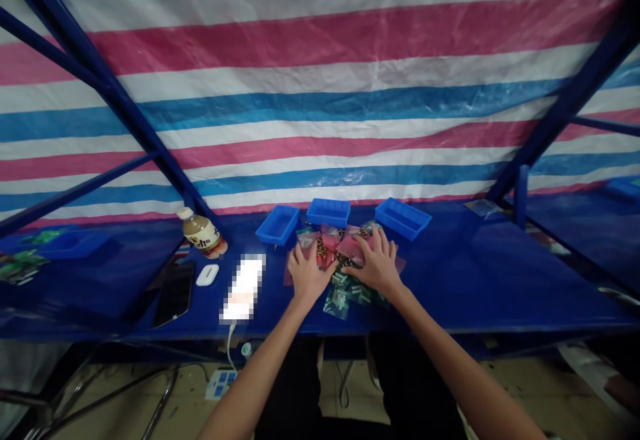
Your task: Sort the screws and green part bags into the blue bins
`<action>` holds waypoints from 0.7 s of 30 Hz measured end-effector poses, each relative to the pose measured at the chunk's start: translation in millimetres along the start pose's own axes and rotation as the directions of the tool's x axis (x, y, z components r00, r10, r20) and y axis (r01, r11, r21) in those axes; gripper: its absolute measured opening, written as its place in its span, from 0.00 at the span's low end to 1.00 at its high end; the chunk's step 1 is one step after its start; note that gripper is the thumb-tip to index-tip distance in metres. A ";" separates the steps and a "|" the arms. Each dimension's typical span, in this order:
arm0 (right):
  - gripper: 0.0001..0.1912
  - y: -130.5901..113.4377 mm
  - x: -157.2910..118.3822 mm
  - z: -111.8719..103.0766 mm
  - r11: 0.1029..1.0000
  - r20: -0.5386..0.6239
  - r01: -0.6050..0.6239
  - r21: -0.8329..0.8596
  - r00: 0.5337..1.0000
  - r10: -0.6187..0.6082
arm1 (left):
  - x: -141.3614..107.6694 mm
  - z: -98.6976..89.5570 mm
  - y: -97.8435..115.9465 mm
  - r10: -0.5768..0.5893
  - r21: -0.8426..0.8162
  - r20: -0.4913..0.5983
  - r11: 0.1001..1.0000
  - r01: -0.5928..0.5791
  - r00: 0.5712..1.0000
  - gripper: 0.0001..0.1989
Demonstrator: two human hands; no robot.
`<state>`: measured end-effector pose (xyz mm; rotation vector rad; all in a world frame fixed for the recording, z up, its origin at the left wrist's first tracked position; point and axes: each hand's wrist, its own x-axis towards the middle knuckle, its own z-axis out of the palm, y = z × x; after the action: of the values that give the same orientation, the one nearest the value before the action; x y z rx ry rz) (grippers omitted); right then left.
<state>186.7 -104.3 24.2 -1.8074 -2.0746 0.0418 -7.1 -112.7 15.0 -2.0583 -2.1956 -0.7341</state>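
A pile of small plastic bags lies on the blue table. Pink bags [330,235] holding small brass-coloured parts lie on top, and green bags [337,302] show nearer the table's front edge. My left hand [306,272] rests on the pile's left side, fingers spread. On the right side lies my right hand [377,260], its fingers also apart. Both thumbs point toward each other over the bags. Neither hand is closed round a bag. What lies under the palms is hidden.
Behind the pile stand three blue trays: a left tray [278,225], a middle tray [329,213] and a right tray [403,219]. To the left are a drink bottle [203,233], a white earbud case [207,275], a dark phone [175,293] and a blurred-out screen [243,288] with a cable.
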 end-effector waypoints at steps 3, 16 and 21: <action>0.50 -8.8 13.6 -8.1 0.983 0.141 0.181 -0.012 0.974 -0.177 | -2.3 0.2 -2.6 0.009 -0.028 -0.010 1.000 -0.010 1.000 0.39; 0.52 -43.7 89.6 -22.6 0.904 0.583 0.418 -0.089 0.758 -0.293 | -7.3 -5.1 -5.3 0.042 -0.175 -0.119 0.983 -0.062 0.992 0.29; 0.41 -42.2 83.4 -16.3 0.890 0.477 0.447 -0.087 0.803 -0.357 | -12.0 -8.0 -4.3 0.103 -0.145 -0.040 0.984 -0.108 0.994 0.28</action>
<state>143.8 -35.2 73.0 -1.5128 -2.8570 0.1580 -12.1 -126.9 16.6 -2.1935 -2.0548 -0.9366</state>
